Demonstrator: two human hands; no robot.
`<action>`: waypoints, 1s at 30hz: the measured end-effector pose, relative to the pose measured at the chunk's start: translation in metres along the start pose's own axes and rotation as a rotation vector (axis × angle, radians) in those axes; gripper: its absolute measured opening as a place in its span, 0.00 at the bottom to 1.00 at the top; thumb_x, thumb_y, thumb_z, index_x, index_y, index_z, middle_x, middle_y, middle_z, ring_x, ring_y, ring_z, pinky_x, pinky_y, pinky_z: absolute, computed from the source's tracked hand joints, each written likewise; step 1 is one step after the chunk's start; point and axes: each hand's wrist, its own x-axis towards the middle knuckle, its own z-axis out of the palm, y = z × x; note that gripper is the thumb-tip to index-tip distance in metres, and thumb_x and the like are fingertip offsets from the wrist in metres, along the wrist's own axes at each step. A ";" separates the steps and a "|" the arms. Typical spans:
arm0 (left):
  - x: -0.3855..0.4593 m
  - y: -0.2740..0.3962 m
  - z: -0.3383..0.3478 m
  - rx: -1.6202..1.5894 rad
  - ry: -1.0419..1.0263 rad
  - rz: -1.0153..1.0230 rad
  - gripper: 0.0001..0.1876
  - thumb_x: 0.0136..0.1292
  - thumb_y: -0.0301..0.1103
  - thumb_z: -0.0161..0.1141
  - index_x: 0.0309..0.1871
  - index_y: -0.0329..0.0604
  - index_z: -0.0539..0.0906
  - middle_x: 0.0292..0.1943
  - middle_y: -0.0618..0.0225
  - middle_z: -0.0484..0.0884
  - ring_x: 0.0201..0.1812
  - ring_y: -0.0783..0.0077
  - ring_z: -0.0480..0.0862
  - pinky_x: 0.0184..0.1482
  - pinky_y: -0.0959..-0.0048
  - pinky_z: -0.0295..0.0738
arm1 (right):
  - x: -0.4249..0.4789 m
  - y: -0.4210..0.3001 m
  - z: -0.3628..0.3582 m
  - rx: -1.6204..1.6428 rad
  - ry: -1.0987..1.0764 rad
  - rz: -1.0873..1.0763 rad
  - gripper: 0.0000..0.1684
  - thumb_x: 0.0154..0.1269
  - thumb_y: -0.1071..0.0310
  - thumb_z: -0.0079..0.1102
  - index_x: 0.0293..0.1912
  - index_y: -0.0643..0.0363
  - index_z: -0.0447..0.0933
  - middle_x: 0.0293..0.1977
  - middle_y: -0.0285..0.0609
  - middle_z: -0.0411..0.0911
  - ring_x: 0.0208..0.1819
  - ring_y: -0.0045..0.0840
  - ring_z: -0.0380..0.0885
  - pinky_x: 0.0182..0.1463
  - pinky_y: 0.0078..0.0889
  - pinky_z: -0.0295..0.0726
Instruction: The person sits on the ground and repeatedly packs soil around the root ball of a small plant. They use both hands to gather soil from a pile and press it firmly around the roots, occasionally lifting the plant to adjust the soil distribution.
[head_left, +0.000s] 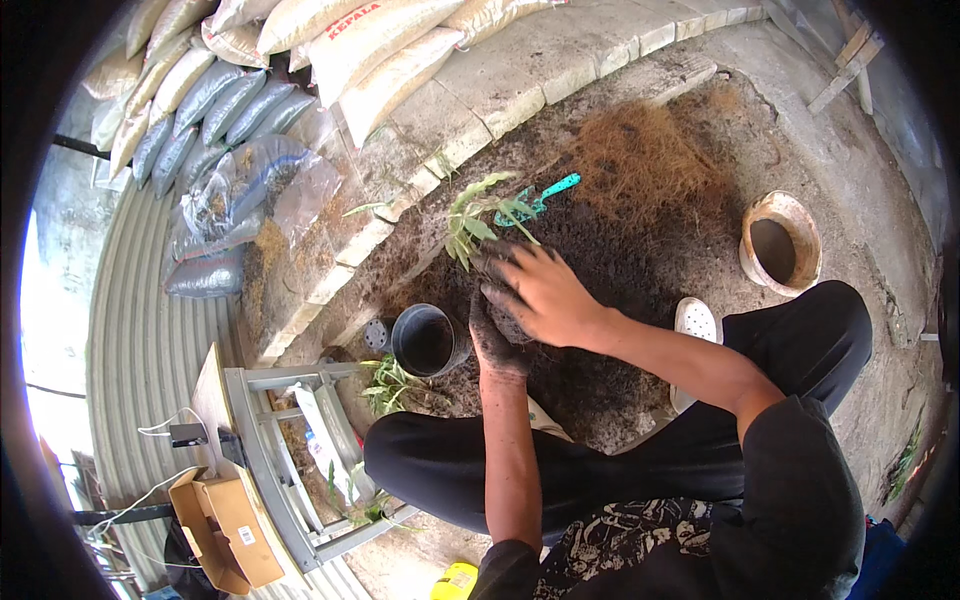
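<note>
A dark, soil-covered root ball (508, 321) sits between my two dirty hands. My left hand (496, 341) supports it from the near left side. Over its top and right side lies my right hand (551, 292), fingers curved around it. A leafy green plant (471, 221) leans out beyond my fingers; where its stem enters the soil is hidden. Just left of my left hand is a black plastic pot (426, 341), its opening facing me. A turquoise hand trowel (538, 199) lies on the dark loose soil (615, 262) beyond my hands.
Brown coir-like fibre (645, 161) is heaped at the back. A whitish round pot (781, 244) stands right. Cut leafy stems (391, 390) and a small black pot (377, 334) lie left, near a grey metal frame (281, 450). Stacked sacks (375, 52) rest beyond the stone kerb (465, 154).
</note>
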 end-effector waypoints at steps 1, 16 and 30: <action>0.001 -0.003 -0.009 -0.009 0.065 0.021 0.25 0.76 0.46 0.37 0.70 0.48 0.66 0.64 0.65 0.72 0.64 0.63 0.72 0.66 0.60 0.67 | -0.002 0.000 0.005 -0.038 -0.021 -0.004 0.27 0.73 0.56 0.50 0.63 0.62 0.67 0.60 0.58 0.67 0.63 0.53 0.64 0.64 0.52 0.65; -0.001 -0.005 0.018 -0.127 0.095 0.359 0.30 0.71 0.61 0.46 0.58 0.42 0.73 0.48 0.64 0.79 0.50 0.64 0.78 0.57 0.65 0.73 | 0.008 0.016 0.037 1.064 -0.043 0.260 0.28 0.76 0.51 0.48 0.66 0.58 0.62 0.58 0.40 0.67 0.61 0.22 0.63 0.67 0.32 0.63; 0.005 -0.002 -0.029 -0.102 -0.124 0.225 0.22 0.75 0.42 0.39 0.65 0.44 0.72 0.62 0.60 0.75 0.63 0.59 0.73 0.68 0.59 0.65 | -0.007 -0.014 0.013 0.040 -0.032 -0.111 0.37 0.75 0.45 0.40 0.69 0.64 0.58 0.65 0.61 0.63 0.72 0.50 0.54 0.73 0.64 0.44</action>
